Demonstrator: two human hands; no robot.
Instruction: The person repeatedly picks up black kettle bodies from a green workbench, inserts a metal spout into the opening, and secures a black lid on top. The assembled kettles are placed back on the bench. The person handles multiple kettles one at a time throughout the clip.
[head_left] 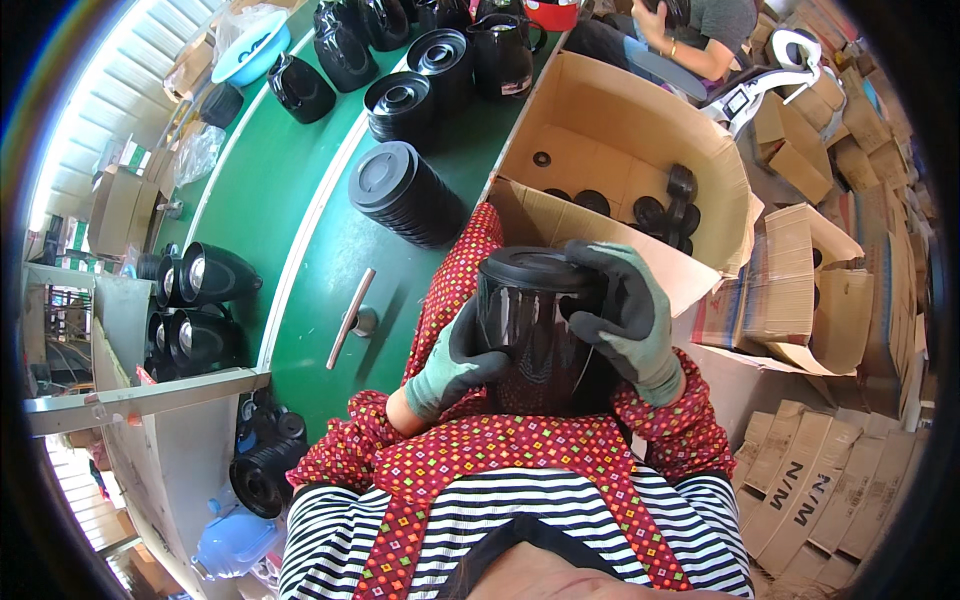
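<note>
Close to my body I hold a glossy black jug (530,345) upright. A matt black round lid (530,268) sits on its top. My left hand (458,362), in a grey-green glove with dark fingers, is wrapped around the jug's left side. In a matching glove, my right hand (632,322) grips the other side, its fingers curled over the lid's right edge and its thumb against the wall. On the green table to the front left stands a leaning stack of black lids (405,192). My lap and the glove hide the jug's base and part of its right side.
An open cardboard box (620,110) with loose black round parts stands at front right. More black jugs (300,88) and lid stacks (400,100) fill the far table (330,215). A metal bar handle (350,318) rises near the left. Another person (690,45) sits beyond the box.
</note>
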